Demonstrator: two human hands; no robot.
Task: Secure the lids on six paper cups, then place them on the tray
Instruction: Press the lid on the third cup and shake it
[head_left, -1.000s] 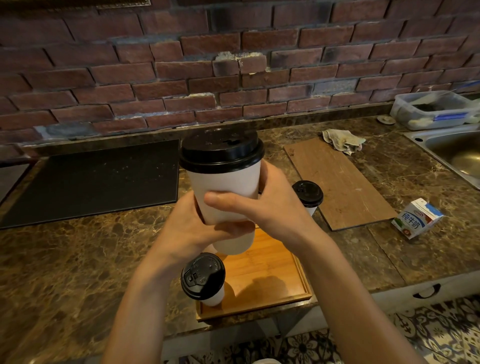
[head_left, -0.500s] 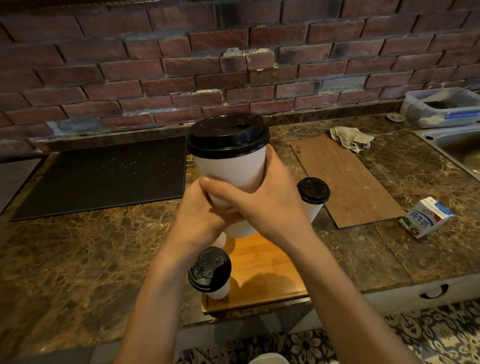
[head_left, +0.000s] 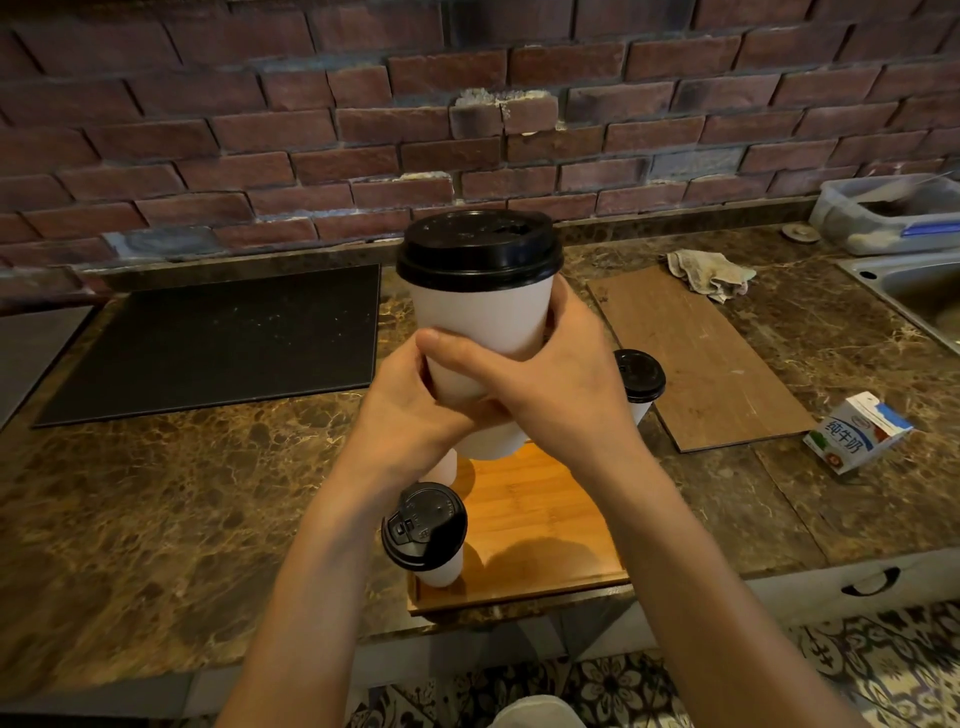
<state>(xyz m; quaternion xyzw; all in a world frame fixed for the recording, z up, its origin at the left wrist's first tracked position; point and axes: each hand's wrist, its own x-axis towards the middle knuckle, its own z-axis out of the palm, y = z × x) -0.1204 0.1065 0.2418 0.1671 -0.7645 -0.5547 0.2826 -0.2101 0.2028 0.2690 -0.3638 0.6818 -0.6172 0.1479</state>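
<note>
I hold a white paper cup (head_left: 480, 317) with a black lid (head_left: 478, 250) up in front of me, above the wooden tray (head_left: 545, 519). My left hand (head_left: 410, 410) grips its lower part from the left and my right hand (head_left: 540, 384) wraps round it from the right, thumb across the front. A lidded cup (head_left: 426, 535) stands on the tray's near left corner. Another lidded cup (head_left: 638, 382) stands just past the tray's far right corner. A further white cup (head_left: 444, 467) is partly hidden behind my left wrist.
A black mat (head_left: 218, 343) lies on the marble counter at the left, a wooden board (head_left: 696, 358) at the right. A milk carton (head_left: 857, 439) lies near the right edge, a rag (head_left: 709, 273) behind the board. A sink (head_left: 919, 291) and plastic box (head_left: 893, 213) sit far right.
The view has shifted a little to the left and down. Both hands keep their grip on the raised cup, which has stayed at about the same height.
</note>
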